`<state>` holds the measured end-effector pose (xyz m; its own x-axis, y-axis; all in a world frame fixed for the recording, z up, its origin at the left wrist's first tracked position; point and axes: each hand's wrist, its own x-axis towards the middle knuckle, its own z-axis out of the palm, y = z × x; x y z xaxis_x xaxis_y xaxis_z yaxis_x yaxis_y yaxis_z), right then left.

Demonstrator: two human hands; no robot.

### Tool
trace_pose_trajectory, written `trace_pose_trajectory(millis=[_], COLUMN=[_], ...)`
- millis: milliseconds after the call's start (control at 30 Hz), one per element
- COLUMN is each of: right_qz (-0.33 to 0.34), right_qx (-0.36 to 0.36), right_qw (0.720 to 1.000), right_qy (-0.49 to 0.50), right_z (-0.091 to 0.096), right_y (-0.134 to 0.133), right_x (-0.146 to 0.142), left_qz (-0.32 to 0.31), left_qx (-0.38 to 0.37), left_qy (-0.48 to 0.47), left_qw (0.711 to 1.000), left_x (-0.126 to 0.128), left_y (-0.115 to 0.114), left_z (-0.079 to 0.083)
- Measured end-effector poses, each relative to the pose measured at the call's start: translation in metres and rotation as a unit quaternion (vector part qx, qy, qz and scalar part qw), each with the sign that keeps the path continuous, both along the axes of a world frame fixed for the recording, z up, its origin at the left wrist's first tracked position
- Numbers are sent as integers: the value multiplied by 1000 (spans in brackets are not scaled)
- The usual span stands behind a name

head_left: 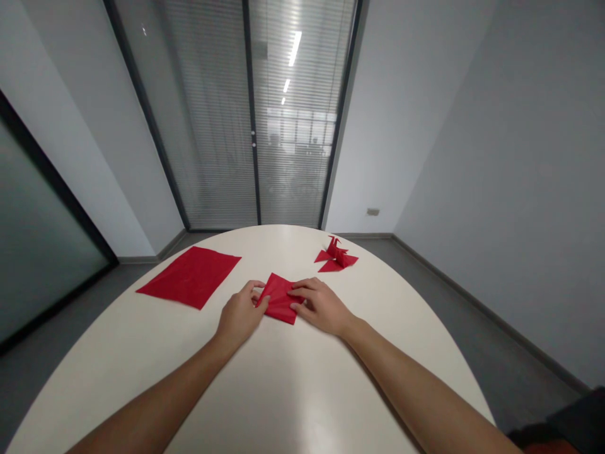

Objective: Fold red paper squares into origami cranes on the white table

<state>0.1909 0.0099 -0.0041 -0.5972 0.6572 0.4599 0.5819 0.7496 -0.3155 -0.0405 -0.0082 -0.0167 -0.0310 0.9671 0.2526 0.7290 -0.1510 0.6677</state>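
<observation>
Between my two hands is a piece of red origami paper (281, 296), folded into a small square with crease lines across it. My left hand (243, 312) pinches its left corner, thumb on top and fingers curled at the edge and partly hidden. On its right side my right hand (319, 304) grips the paper, with the thumb and fingers at the right edge. The paper is just at the tabletop; whether it is slightly lifted I cannot tell.
A larger red paper sheet (191, 277) lies flat at the left of the round white table (265, 403). Several folded red paper cranes (336, 255) cluster near the far right edge. Beyond stand a glass partition with blinds (293, 176) and a grey wall (520, 189).
</observation>
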Motion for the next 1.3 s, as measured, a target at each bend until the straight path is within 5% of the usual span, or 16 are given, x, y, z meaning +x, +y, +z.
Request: trace_pose_trajectory(millis=[167,400,700,1000,1300], right_qz=[30,56,72,63,55], right_qx=[-12,-31,-36,-39,-23], right_qw=[999,998,996,997,997], right_qy=[-25,-18,-22,-33,-39], right_z=[-3,-1,-7,-5,-3], right_y=[2,3,3,4,1], right_x=[2,3,5,3,3], left_qz=[-32,-233,-196,-114,-264], left_qx=[110,117,55,85,88], left_qy=[123,152,242,274,207], left_qw=[986,953,949,951,938], left_x=[-2,0,-1,-1,-3], left_y=[-1,-4,-5,-7,-6], left_z=[-5,-10,-14,-12,-10])
